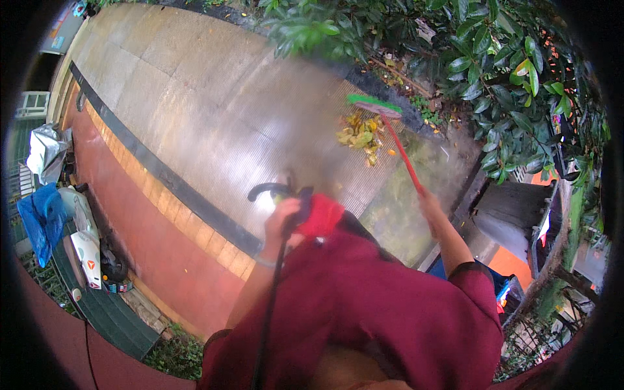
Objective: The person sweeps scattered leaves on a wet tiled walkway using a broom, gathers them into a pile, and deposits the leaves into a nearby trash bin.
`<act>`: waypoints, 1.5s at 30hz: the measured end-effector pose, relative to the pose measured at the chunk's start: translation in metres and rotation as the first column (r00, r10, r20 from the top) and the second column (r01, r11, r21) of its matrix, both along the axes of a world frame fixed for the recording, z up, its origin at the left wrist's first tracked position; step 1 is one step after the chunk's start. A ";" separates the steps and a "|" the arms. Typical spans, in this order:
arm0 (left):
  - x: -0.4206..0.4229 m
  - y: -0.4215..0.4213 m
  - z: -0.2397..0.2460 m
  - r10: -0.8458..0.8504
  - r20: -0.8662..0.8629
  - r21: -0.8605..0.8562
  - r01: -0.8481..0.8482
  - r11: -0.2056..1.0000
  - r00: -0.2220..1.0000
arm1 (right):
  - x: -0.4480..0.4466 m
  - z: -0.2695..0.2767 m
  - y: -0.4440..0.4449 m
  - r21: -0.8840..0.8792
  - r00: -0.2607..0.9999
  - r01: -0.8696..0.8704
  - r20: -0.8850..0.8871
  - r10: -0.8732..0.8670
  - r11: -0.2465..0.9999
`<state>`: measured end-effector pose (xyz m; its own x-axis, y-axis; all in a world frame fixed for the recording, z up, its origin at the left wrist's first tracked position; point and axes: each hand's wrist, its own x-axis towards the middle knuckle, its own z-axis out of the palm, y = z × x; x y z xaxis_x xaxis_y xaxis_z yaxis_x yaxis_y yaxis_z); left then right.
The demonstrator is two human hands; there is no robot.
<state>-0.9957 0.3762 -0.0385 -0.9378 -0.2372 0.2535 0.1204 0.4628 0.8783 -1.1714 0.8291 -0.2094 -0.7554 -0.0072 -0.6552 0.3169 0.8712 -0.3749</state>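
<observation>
My right hand [430,210] grips the red handle of a broom [403,153]. The broom's green-bristled head [374,104] rests on the ribbed concrete, just beyond a small heap of yellow and green leaves [361,132]. Close to my body, my left hand [282,219] is closed around an umbrella [274,297] near its black hooked handle. The dark shaft runs back past my left forearm, and maroon canopy fabric shows along the lower rim of the view. Bright red cloth [319,214] lies against my front by the left hand; what it belongs to is unclear.
Wet concrete paving [185,78] stretches ahead. A dark kerb strip [161,175] borders a reddish floor [141,229] on the left. Beyond it stands a scooter [87,253] with a blue cover [43,219]. Leafy branches [492,58] overhang the right side, above a dark grey container [509,209].
</observation>
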 end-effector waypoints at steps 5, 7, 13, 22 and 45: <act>-0.007 -0.024 -0.002 -0.013 -0.030 -0.031 0.012 0.999 0.999 | -0.001 -0.049 -0.080 0.068 1.000 0.000 0.009 -0.001 0.998; -0.012 -0.037 -0.001 -0.010 -0.057 -0.067 0.006 0.998 0.998 | 0.011 -0.046 -0.088 -0.122 0.989 0.073 0.140 -0.056 0.990; -0.014 -0.098 0.010 -0.065 0.003 0.041 0.065 0.997 0.998 | 0.078 -0.021 -0.076 -0.349 0.936 0.309 -0.054 -0.348 0.885; -0.021 -0.251 0.049 -0.020 -0.031 0.147 0.025 0.989 0.999 | 0.020 -0.046 -0.166 -0.356 0.841 0.539 0.263 -0.472 0.763; -0.099 -0.756 0.074 0.554 0.055 0.025 -0.556 0.831 0.831 | -0.244 0.132 -1.071 -0.568 0.810 0.176 0.548 0.209 0.804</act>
<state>-1.0944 -0.3796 0.0353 -0.6554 -0.7295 0.1958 -0.1851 0.4065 0.8947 -1.4156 -0.2424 -0.0776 -0.2470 -0.5288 -0.8121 0.6198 0.5580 -0.5518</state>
